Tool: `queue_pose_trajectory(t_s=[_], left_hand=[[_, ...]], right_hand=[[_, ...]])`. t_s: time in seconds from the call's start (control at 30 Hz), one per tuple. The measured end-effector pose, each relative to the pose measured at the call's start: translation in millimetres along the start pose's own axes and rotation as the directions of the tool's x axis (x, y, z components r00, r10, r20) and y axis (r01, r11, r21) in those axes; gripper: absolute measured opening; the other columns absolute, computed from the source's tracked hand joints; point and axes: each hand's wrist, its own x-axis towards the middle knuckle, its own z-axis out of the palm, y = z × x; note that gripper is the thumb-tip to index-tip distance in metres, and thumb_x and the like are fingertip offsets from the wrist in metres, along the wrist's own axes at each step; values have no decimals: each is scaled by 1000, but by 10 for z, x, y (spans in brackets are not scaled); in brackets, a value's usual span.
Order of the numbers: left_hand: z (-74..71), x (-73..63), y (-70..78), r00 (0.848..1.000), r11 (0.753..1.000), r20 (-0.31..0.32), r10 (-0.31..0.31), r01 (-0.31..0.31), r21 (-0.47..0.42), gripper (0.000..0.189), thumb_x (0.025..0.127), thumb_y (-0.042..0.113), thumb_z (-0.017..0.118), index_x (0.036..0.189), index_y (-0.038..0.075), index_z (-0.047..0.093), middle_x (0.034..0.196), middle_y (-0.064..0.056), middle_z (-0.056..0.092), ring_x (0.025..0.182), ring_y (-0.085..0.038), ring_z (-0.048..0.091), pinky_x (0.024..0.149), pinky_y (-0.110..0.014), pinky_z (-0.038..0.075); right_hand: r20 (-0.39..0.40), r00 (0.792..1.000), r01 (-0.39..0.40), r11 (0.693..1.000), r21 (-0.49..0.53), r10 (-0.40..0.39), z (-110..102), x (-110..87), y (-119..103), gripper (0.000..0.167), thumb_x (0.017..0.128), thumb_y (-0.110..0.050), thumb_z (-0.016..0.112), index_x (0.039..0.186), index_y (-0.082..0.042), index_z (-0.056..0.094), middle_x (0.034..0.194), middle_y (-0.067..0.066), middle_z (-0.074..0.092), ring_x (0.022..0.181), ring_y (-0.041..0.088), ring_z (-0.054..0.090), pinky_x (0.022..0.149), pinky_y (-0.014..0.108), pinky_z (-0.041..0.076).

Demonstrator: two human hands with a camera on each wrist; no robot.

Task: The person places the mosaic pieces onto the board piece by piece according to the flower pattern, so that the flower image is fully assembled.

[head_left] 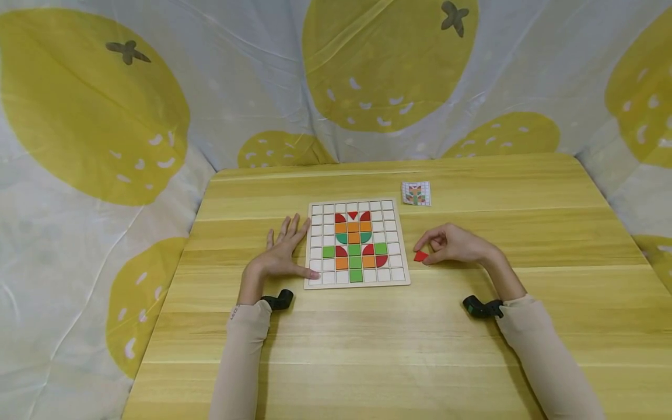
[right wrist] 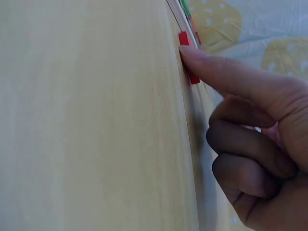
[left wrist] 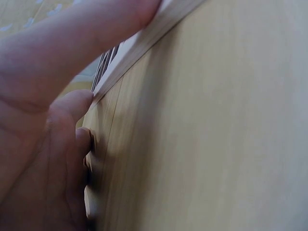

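Note:
A wooden grid board (head_left: 395, 281) lies on the table, with a flower pattern of orange and green squares, red and green rounded pieces and a red triangle (head_left: 353, 215) at its top. My left hand (head_left: 280, 254) is spread at the board's left side, thumb on the near left corner and a fingertip at the left edge; the left wrist view shows the thumb on the wooden rim (left wrist: 139, 45). To the right of the board, my right hand (head_left: 455, 244) pinches a small flat red tile (head_left: 420, 256) between thumb and forefinger, low over the table. The other fingers curl inward.
Behind the board's far right corner lies a small paper card (head_left: 416, 193) printed with a similar flower pattern. The wooden table (head_left: 378, 350) ends at a hanging cloth (head_left: 252, 70) with yellow fruit prints. Black cameras (head_left: 280, 300) sit on both wrists.

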Motion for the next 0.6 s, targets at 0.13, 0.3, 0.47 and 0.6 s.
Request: queue_pose_trajectory(t_s=[0.13, 0.3, 0.47, 0.6], left_hand=[[2, 1, -1, 1000, 1000, 2, 1, -1, -8, 135, 75, 52, 90, 168, 17, -2, 173, -14, -21, 160, -38, -23, 121, -71, -18], [3, -1, -3, 1000, 1000, 3, -3, 3, -14, 135, 75, 52, 90, 168, 17, -2, 173, -13, -22, 160, -37, -23, 121, -71, -19], [-2, -6, 3, 1000, 1000, 2, -2, 2, -11, 135, 75, 51, 90, 168, 17, -2, 173, -13, -21, 160, -37, -23, 121, -71, -19], [-5, -7, 3, 1000, 1000, 2, -2, 2, -9, 135, 75, 51, 90, 168, 17, -2, 173, -13, -22, 160, -37, -24, 121, -70, -19]], right_hand=[[-44, 999, -4, 1000, -15, 3, -28, -6, 4, 30, 85, -11, 84, 113, -3, 75, 66, -2, 40, 60, 6, 37, 59, 20, 35], [-54, 999, 7, 1000, -27, -8, -71, -41, 20, 25, 87, -8, 82, 111, -2, 76, 66, -2, 41, 59, 5, 37, 58, 20, 34], [-42, 999, 21, 1000, -6, -22, -69, -34, 31, 27, 87, -8, 83, 113, -3, 76, 65, -2, 39, 60, 5, 37, 58, 20, 34], [-29, 999, 40, 999, -12, -40, -54, -18, 34, 29, 88, -8, 82, 116, -4, 76, 65, -3, 39, 60, 5, 38, 59, 19, 35]])
